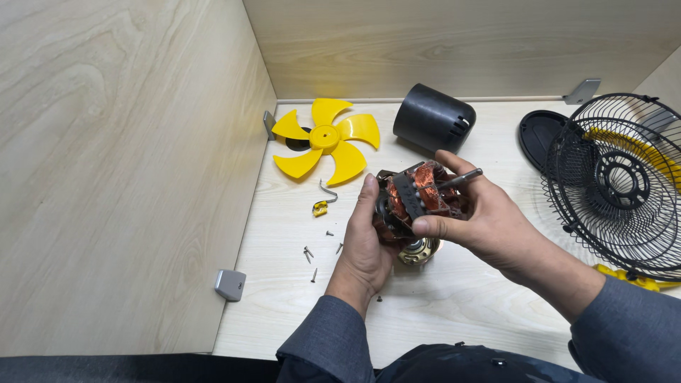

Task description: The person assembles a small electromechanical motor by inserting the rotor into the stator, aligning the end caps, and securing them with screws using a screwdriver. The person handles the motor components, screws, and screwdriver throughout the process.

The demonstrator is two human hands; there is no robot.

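Note:
Both my hands hold a small fan motor (418,197) with copper windings, a dark laminated core and a steel shaft pointing right. My left hand (365,245) cups its left side from below, thumb up along the core. My right hand (482,220) grips it from the right, thumb across the front and index finger over the top near the shaft. A brass-coloured end piece (418,252) shows under the motor.
A yellow fan blade (326,140) lies at the back left, a black motor cover (433,118) behind the hands, a black wire fan guard (621,188) on the right. Loose screws (310,254), a bent metal clip (327,190) and a small yellow piece (320,208) lie near my left hand. Wooden walls enclose the light wooden table (284,312).

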